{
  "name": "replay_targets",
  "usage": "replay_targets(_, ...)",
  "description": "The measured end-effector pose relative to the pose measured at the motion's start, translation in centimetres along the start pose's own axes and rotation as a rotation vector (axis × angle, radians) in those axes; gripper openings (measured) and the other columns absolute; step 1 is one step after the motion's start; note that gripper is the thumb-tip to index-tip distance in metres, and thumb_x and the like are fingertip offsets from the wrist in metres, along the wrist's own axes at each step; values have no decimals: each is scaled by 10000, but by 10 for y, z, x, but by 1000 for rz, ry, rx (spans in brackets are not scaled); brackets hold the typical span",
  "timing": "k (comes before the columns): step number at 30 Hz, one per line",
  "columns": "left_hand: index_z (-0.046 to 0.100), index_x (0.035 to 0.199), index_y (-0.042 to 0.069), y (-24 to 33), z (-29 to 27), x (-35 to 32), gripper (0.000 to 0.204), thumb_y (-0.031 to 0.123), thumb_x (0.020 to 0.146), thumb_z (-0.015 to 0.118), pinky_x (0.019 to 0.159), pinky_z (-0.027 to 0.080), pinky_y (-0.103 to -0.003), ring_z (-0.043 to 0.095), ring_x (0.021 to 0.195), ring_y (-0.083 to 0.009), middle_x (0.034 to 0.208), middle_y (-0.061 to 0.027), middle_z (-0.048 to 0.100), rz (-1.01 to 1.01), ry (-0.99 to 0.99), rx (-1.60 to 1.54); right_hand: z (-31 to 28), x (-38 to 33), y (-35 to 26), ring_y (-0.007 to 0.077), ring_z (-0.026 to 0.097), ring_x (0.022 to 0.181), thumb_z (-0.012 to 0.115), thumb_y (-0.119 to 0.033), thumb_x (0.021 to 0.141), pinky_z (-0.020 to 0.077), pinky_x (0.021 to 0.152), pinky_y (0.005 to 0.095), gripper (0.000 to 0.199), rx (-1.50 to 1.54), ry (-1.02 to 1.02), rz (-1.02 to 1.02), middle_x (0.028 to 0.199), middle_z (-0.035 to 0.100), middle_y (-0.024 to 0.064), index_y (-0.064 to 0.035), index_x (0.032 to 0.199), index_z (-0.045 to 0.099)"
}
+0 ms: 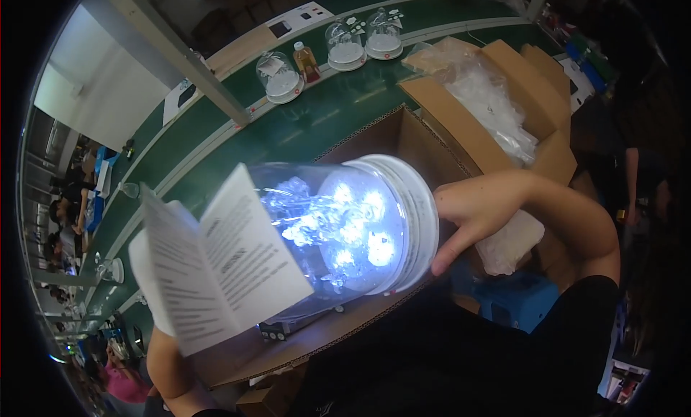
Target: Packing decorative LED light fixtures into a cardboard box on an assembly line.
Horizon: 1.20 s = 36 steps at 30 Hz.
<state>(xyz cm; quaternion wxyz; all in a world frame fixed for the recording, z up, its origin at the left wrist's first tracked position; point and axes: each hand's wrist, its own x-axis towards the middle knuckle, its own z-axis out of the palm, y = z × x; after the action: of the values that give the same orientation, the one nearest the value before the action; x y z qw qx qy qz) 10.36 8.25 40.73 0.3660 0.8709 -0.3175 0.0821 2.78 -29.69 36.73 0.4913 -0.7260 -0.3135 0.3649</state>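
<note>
A clear dome lamp [338, 230] with a round white base lies tilted on its side over a cardboard box, its flower-like shapes lit bluish white. My right hand [471, 208] is closed against the underside of the base, thumb along its rim. A folded white printed leaflet [241, 266] stands partly open in front of the dome's far-left end. Behind it is my left hand [144, 280], which seems to wear a white glove and grips the leaflet; its fingers are mostly hidden. I cannot tell whether it also touches the dome.
Beneath the lamp is the open cardboard box [425, 147]. Another open box [529, 75] holds clear plastic bags [489, 104]. Several similar domes [279, 79] stand along the green bench [302, 125], beside an amber bottle [306, 61]. A blue object [518, 300] lies below my right arm. People sit at the far left.
</note>
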Motion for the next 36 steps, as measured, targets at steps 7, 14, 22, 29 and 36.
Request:
replay_targets(7, 522, 665, 25, 39, 50, 18, 237, 75, 892, 568, 507, 411, -389, 504, 524, -310, 628, -121, 491, 200, -72, 143, 14, -19, -13, 398, 662, 932, 562, -160, 918, 529, 823, 466, 250, -641, -163, 453, 937, 683, 245, 38, 1025, 672)
replay_targets(14, 536, 717, 56, 19, 103, 24, 234, 175, 850, 687, 506, 460, -423, 562, 601, -309, 677, -111, 518, 464, -292, 148, 15, -4, -24, 324, 660, 1006, 579, -97, 833, 541, 842, 413, 178, -870, -262, 658, 1067, 676, 192, 5, 930, 688)
replay_targets(22, 536, 658, 72, -8, 123, 50, 315, 279, 842, 684, 492, 482, -377, 575, 595, -252, 646, -77, 502, 740, -341, 138, 26, 58, 16, 330, 626, 1096, 534, -191, 925, 535, 886, 401, 260, -930, -591, 741, 1188, 651, 170, -103, 1135, 660)
replay_targets(29, 585, 679, 83, -27, 132, 69, 311, 290, 905, 636, 548, 512, -370, 616, 606, -253, 649, -86, 549, 794, -269, 19, 19, 115, 62, 365, 533, 1238, 497, -312, 976, 401, 1046, 450, 388, -916, -776, 826, 1322, 605, 135, -143, 1315, 584)
replay_targets(36, 581, 685, 106, -47, 135, 53, 301, 323, 880, 652, 492, 490, -320, 594, 627, -194, 664, -45, 544, 769, -187, 35, 27, 141, 71, 294, 449, 1333, 490, -335, 977, 253, 1121, 502, 375, -1079, -920, 834, 1374, 586, 61, -187, 1294, 625)
